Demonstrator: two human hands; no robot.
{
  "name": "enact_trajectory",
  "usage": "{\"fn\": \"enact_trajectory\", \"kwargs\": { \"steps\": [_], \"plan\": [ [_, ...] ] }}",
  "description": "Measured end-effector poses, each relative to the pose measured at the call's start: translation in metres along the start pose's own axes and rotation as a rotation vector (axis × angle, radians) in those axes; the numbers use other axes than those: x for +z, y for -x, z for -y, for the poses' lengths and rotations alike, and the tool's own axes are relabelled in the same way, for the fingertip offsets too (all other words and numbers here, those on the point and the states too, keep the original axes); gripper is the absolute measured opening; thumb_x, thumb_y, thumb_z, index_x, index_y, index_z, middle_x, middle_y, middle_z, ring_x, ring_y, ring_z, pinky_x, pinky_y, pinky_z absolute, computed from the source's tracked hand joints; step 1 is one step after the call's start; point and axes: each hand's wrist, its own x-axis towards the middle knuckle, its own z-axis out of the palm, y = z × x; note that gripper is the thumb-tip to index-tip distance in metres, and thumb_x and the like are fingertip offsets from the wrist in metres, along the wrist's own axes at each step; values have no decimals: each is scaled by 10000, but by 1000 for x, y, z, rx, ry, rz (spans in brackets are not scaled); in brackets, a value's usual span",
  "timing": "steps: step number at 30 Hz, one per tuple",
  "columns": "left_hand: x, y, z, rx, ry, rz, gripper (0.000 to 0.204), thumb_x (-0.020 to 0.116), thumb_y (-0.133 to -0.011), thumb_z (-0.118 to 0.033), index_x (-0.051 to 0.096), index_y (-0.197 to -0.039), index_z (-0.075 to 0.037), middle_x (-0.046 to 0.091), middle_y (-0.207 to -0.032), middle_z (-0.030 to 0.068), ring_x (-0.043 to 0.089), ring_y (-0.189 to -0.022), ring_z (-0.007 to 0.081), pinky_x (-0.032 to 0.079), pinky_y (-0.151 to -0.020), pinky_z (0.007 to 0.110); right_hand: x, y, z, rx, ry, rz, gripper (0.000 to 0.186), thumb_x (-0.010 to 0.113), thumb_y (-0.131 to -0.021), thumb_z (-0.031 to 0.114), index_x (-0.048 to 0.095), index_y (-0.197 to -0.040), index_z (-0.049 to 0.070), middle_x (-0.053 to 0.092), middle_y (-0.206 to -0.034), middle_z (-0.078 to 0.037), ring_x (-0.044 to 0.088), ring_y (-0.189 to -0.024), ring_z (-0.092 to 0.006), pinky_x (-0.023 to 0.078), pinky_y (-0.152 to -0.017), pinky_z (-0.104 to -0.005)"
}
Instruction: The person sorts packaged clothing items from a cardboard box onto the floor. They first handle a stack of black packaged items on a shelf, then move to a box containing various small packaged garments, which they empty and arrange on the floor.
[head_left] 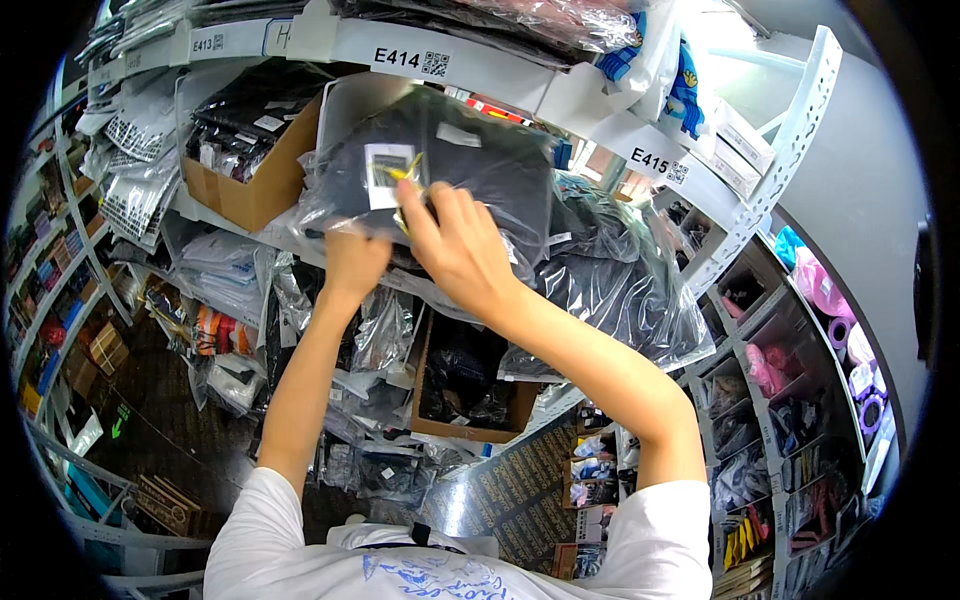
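Observation:
A dark folded garment in a clear plastic bag lies at the front of the shelf, with a white label on top. My left hand is closed at the bag's near edge, its fingertips hidden beneath the plastic. Over the bag, next to the label, my right hand is closed, thumb and fingers bent around a thin yellow item. That item is mostly covered by the hand, so its kind does not show.
A cardboard box of bagged dark goods stands to the left. More bagged dark clothing overhangs the shelf at right. Below sits another open carton. A white perforated metal upright rises at right, and the labelled shelf rail crosses above.

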Motion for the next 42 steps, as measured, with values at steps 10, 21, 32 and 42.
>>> {"fn": "enact_trajectory", "kwargs": {
  "steps": [10,21,32,42],
  "plan": [
    [-40,0,-23,-91,-75,163,316,635,-898,-133,650,-1148,59,659,-1206,212,616,-1148,347,453,-992,385,48,-27,-36,-44,184,91,366,587,-822,179,624,-1160,42,587,-902,-53,602,-858,-206,482,-634,-331],
    [-39,-9,-59,361,-399,-6,493,708,-792,-209,614,-1248,-47,603,-1254,136,507,-1260,349,371,-1081,459,-65,3,-91,161,-115,424,673,659,-852,195,404,-1446,8,511,-1373,-245,481,-1284,-394,400,-1068,-461],
    [40,-30,-51,247,-713,288,980,805,-628,-616,436,-1473,-284,381,-1518,158,239,-1449,420,128,-1117,709,-80,81,-156,175,252,710,380,665,-728,18,636,-1103,67,662,-1048,-145,644,-1001,-343,530,-848,-432],
    [48,-17,-46,254,-703,281,890,824,-636,-535,510,-1420,-254,409,-1488,128,283,-1417,408,140,-1124,686,-196,136,-124,104,484,459,168,625,-770,91,614,-936,69,602,-851,-61,613,-778,-235,515,-619,-360]
  ]
}}
